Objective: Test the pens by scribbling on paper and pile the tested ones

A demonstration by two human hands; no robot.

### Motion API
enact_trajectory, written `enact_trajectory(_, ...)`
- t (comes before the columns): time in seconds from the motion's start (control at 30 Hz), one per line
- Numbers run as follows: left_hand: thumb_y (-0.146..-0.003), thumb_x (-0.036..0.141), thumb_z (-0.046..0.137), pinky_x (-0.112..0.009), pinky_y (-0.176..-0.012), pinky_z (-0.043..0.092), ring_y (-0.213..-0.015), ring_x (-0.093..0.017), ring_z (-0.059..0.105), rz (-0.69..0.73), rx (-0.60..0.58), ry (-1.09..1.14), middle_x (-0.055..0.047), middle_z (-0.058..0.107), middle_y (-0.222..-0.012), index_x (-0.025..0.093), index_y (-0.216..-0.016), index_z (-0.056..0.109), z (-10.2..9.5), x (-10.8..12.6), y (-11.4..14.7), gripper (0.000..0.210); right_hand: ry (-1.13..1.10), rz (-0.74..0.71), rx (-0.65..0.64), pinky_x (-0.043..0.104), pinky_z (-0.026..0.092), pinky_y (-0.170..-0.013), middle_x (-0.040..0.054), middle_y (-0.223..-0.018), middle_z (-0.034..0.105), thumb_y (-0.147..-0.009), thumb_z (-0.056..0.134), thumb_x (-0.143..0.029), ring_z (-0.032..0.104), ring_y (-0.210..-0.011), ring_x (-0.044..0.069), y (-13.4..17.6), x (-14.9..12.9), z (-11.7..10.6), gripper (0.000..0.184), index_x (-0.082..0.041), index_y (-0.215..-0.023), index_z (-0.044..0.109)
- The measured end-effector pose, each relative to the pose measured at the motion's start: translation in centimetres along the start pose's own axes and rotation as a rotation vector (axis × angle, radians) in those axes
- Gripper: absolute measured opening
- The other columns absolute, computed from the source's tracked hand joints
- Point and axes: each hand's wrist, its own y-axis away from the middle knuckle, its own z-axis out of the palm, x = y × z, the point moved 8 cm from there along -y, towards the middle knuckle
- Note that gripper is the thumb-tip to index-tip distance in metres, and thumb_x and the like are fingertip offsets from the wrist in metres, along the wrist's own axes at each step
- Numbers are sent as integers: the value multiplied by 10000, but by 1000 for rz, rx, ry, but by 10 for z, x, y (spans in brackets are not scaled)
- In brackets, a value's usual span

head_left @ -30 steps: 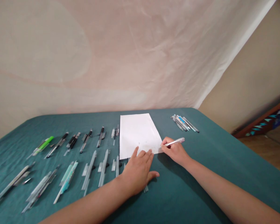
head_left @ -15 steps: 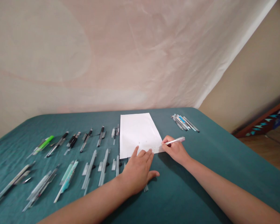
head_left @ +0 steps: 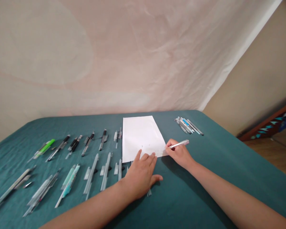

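Note:
A white sheet of paper (head_left: 141,133) lies on the green-covered table. My left hand (head_left: 141,173) rests with fingers spread, its fingertips on the paper's near edge. At the paper's lower right corner, my right hand (head_left: 180,154) is closed around a slim pen (head_left: 180,144) with a clear, pinkish end. The pen's tip is hidden by the fingers. Faint small marks show near the bottom of the sheet. Just left of the paper are groups of pen parts, among them a clear barrel (head_left: 106,171). A few pieces lie partly under my left hand and forearm.
Two rows of dismantled pens cover the left of the table, including a bright green barrel (head_left: 45,148) and a turquoise one (head_left: 71,183). A bundle of pens (head_left: 188,125) lies at the back right. A pale cloth (head_left: 133,57) hangs behind the table (head_left: 228,152).
Almost nothing differs. Both hands stay in place, with the pen in my right hand at the paper's corner.

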Motion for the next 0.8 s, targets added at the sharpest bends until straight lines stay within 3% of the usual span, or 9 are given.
enact_trajectory(0.17, -878, 580, 311, -471, -1090, 171, -1207, -273, 421, -2, 6, 6, -113, 441, -1381, 140, -1321, 440, 1, 1, 0, 637, -11, -25, -14, 223, 340, -517, -37, -589, 531, -760, 495, -210, 490, -547, 123, 1, -3, 1, 89, -190, -681, 530)
enact_trajectory(0.3, -875, 567, 343, -488, -1091, 170, -1199, -278, 424, -8, 19, 47, -122, 448, -1372, 129, -1314, 444, 1, -1, 0, 628, -19, 0, 47, 226, 368, -528, -28, -612, 555, -803, 480, -242, 513, -566, 132, 0, -2, -7, 121, -192, -726, 558)
enact_trajectory(0.43, -901, 460, 392, -486, -1088, 182, -1172, -264, 442, 5, 82, 208, -108, 501, -1316, 156, -1252, 501, -14, -1, 1, 477, 53, -115, 151, 255, 432, -680, 37, -873, 641, -873, 441, -266, 593, -757, 165, 4, -19, -22, 202, -208, -960, 614)
enact_trajectory(0.5, -920, 385, 385, -439, -1044, 286, -1120, -233, 479, -24, 128, 408, -90, 548, -1244, 182, -1202, 526, -23, -1, 3, 375, 120, -210, 147, 261, 431, -751, 62, -986, 642, -894, 430, -263, 605, -847, 175, 9, -31, -22, 250, -229, -1065, 609)
enact_trajectory(0.6, -889, 372, 463, -339, -815, 465, -890, -176, 570, -183, 126, 836, -75, 584, -1118, 211, -1191, 481, -21, -7, 6, 343, 258, -295, 63, 259, 421, -760, 71, -982, 677, -917, 413, -275, 627, -853, 183, 18, -43, -10, 274, -242, -1105, 610)
enact_trajectory(0.7, -822, 375, 577, -299, -674, 488, -706, -130, 577, -269, 13, 1279, -58, 583, -1017, 225, -1238, 397, -8, -2, 6, 478, 392, -323, -20, 245, 398, -685, 61, -809, 709, -925, 402, -275, 640, -726, 172, 24, -45, 3, 270, -235, -1057, 634)
enact_trajectory(0.8, -831, 379, 572, -307, -677, 493, -660, -111, 575, -261, -65, 1698, -53, 576, -958, 218, -1242, 401, -6, 1, 1, 473, 425, -317, -45, 230, 360, -616, 46, -697, 700, -928, 395, -269, 625, -632, 153, 24, -45, 7, 267, -228, -1018, 644)
